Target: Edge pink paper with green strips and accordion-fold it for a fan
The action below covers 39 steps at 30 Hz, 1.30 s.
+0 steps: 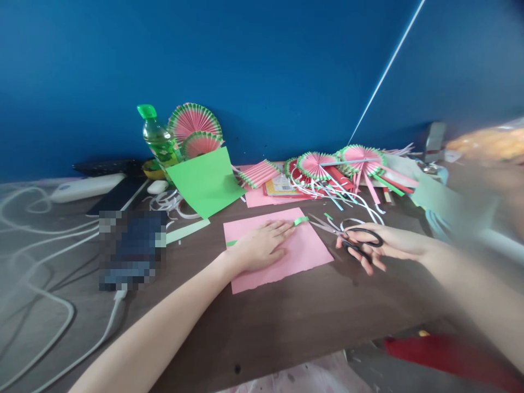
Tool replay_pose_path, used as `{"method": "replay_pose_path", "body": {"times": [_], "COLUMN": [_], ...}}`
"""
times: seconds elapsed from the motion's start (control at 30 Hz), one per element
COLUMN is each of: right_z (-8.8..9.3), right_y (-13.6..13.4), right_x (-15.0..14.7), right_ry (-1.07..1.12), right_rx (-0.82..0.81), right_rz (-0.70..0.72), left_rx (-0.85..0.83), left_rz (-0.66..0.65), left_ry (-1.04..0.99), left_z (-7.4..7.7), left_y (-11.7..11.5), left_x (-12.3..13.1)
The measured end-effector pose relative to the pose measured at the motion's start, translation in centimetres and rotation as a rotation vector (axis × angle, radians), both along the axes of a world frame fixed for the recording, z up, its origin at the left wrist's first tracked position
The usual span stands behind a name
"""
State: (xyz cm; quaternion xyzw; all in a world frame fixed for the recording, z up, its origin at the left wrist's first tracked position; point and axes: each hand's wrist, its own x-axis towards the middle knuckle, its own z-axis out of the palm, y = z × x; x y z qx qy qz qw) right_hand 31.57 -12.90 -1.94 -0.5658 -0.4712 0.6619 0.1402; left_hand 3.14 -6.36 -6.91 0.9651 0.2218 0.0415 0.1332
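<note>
My left hand (pixel 264 243) lies flat on a sheet of pink paper (pixel 311 254), its fingers stretched toward the right. A narrow green strip (pixel 301 221) shows at the fingertips, and a bit of green also appears at the sheet's left edge; the part between is under the hand. In my right hand (pixel 379 248) are scissors (pixel 352 240) with black handles. Their blades are parted and point left, close to the strip's end. A small green scrap (pixel 328 216) lies just beyond the blades.
Behind stand pleated pink-and-green paper fans (pixel 195 124), a green sheet (pixel 208 183) and a bottle (pixel 158 139). More fans (pixel 319 165) and curled paper strips lie at the back right. A phone (pixel 133 251) with white cables (pixel 69 305) is at left.
</note>
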Motion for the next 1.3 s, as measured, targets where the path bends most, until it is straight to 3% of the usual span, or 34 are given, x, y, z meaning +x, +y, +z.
{"method": "replay_pose_path", "body": {"times": [0.3, 0.73, 0.93, 1.3], "right_z": [-0.9, -0.8, -1.7, -1.5], "right_y": [-0.4, -0.9, -1.3, -1.3], "right_x": [0.7, -2.9, -3.6, -4.4], "right_ry": [0.017, -0.157, -0.179, -0.221], "right_rx": [0.0, 0.165, 0.192, 0.184], "right_rz": [-0.011, -0.1, -0.139, -0.144], "left_rx": [0.003, 0.001, 0.0, 0.011], "left_rz": [0.006, 0.017, 0.016, 0.007], "left_ry": [0.012, 0.023, 0.023, 0.014], "left_z": [0.1, 0.0, 0.1, -0.3], "left_y": [0.0, 0.0, 0.0, 0.2], "left_x": [0.2, 0.1, 0.1, 0.1]}}
